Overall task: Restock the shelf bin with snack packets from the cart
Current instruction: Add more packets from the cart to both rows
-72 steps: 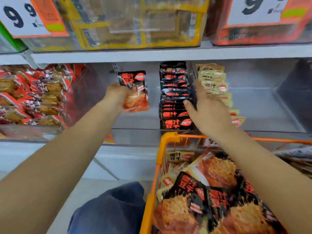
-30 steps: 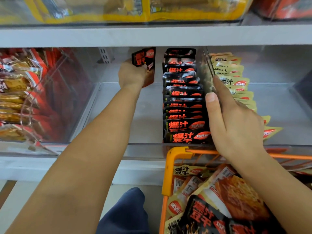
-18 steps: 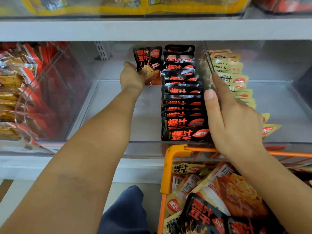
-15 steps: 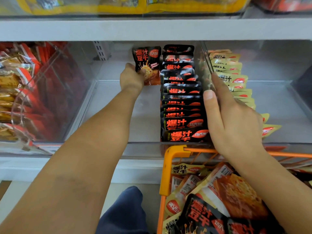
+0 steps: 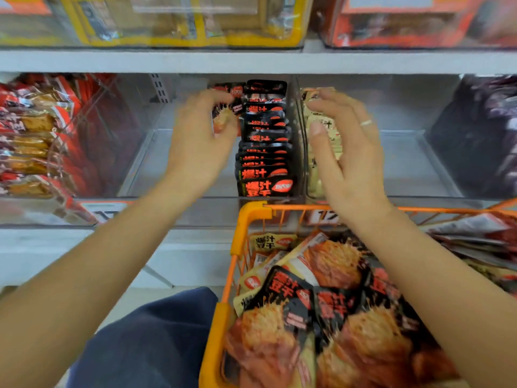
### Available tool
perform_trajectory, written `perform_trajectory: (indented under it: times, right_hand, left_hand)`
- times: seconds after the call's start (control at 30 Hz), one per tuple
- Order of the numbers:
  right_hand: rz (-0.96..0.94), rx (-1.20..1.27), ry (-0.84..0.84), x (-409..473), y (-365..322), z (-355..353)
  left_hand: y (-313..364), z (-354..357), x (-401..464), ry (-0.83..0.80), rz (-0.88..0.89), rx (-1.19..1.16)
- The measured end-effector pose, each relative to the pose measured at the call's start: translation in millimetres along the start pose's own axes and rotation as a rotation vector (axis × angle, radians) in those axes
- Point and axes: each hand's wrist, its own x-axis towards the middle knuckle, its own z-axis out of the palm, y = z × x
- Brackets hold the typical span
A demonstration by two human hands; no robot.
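A row of black snack packets (image 5: 264,163) stands in the clear shelf bin (image 5: 179,163), against a clear divider (image 5: 300,141). One more black packet (image 5: 233,103) stands upright at the back, left of that row. My left hand (image 5: 198,144) hovers in front of it with loosely curled fingers and holds nothing. My right hand (image 5: 347,152) is spread open, fingers straight, in front of the pale yellow packets (image 5: 321,180) right of the divider. The orange cart (image 5: 240,239) below holds several black and yellow packets (image 5: 316,309). Both hands are motion-blurred.
A bin of red packets (image 5: 36,135) sits to the left, dark packets (image 5: 486,130) at the far right. The upper shelf edge (image 5: 251,61) runs overhead with yellow and orange boxes on it. My dark blue trouser leg (image 5: 145,343) is left of the cart.
My left hand has let go of the black packet, which now stands at the back of the bin, and pulled back. My right hand came off the divider and opened.
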Motion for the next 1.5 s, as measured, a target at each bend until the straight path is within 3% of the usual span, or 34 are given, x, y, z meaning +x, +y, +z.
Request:
perform_trajectory:
  times: [0.07, 0.1, 0.17, 0.23, 0.3, 0.4, 0.47, 0.6, 0.67, 0.8, 0.9, 1.03, 1.13, 1.23, 1.33, 1.43, 1.5]
  right_hand:
    - [0.029, 0.063, -0.014, -9.7, -13.7, -26.8]
    - [0.08, 0.086, -0.104, -16.0, -20.9, -38.1]
    - [0.159, -0.072, -0.445, -32.0, -32.4, -51.5]
    - [0.154, -0.386, -0.861, -53.6, -37.2, -54.6]
    - [0.079, -0.573, -1.104, -74.7, -46.1, -50.8]
    - [0.088, -0.667, -1.225, -95.6, -52.6, -38.3]
    - [0.185, -0.566, -1.247, -97.9, -46.6, -33.5]
    - [0.537, 0.121, -1.013, -90.0, -24.6, -41.0]
    - [0.599, 0.375, -0.837, -83.6, -23.2, -47.1]
    - [0.626, 0.61, -0.487, -69.6, -26.4, -55.4]
    - [0.669, 0.7, -0.431, -62.4, -28.0, -60.5]
    - [0.683, 0.639, -0.423, -46.3, -34.1, -55.8]
    - [0.591, 0.395, -0.327, -28.6, -30.7, -45.7]
    - [0.349, -0.022, -0.404, -8.7, -23.3, -28.2]
    - [0.246, -0.197, -0.49, -0.3, -8.7, 4.3]
    - [0.116, -0.436, -0.284, -8.7, 8.4, 28.1]
    - [0.055, -0.465, -0.171, -14.0, 12.1, 33.5]
  left_hand:
    - [26.1, -16.7, -53.8, -0.055, 0.147, -0.051]
    - [33.9, -21.1, -76.0, -0.109, 0.156, -0.061]
    - [43.3, -23.4, -107.7, -0.204, 0.112, -0.071]
    - [50.1, -21.3, -125.3, -0.259, 0.06, -0.08]
    - [54.9, -19.2, -131.2, -0.278, 0.029, -0.081]
    - [59.3, -20.4, -132.3, -0.255, 0.001, -0.084]
    - [59.4, -22.8, -133.1, -0.241, -0.011, -0.081]
    - [52.6, -29.8, -132.9, -0.259, -0.114, -0.144]
    - [49.1, -33.1, -129.3, -0.261, -0.239, -0.292]
    - [64.9, -39.1, -126.1, -0.334, -0.507, -0.542]
    - [78.0, -44.1, -125.4, -0.454, -0.595, -0.676]
    - [70.9, -44.2, -121.7, -0.505, -0.505, -0.713]
    - [51.7, -47.8, -108.2, -0.343, -0.609, -0.77]
    - [17.5, -47.5, -76.6, -0.124, -0.647, -0.751]
    - [-17.9, -36.8, -33.8, 0.022, -0.634, -0.579]
    - [-38.8, -16.9, 5.7, 0.022, -0.665, -0.518]
    - [-51.2, 2.0, 28.8, 0.02, -0.7, -0.474]
